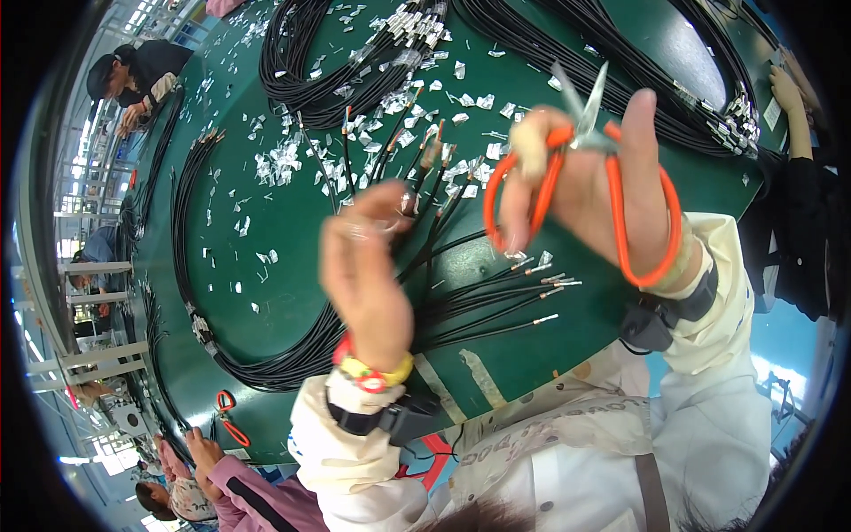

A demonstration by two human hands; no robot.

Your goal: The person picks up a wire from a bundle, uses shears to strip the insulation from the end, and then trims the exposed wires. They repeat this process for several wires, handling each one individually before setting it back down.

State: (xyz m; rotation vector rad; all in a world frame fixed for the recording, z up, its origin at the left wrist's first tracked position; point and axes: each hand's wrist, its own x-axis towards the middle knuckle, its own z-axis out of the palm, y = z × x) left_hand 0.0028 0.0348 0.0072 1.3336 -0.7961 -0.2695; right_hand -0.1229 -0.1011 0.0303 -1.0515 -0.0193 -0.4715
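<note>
My right hand (589, 191) is raised over the table with its fingers through the loops of a pair of scissors (542, 208). Their handles are orange and the two blades stand apart, pointing away from me. In the middle, my left hand (368, 257) is curled, thumb and fingertips together, and slightly blurred. Something small and pale shows at its fingertips, too small to name. Under and beyond it lies a bundle of black cables (306, 350), with loose ends fanning out. Several ends to the right of it carry white and copper-coloured tips (550, 282).
Clear and white plastic scraps (279, 166) litter the green table (239, 310). Coiled black cables (301, 62) lie at the back, more cables (620, 53) at the back right. Another pair of orange-handled scissors (232, 418) rests at the near left. Other people work around the table.
</note>
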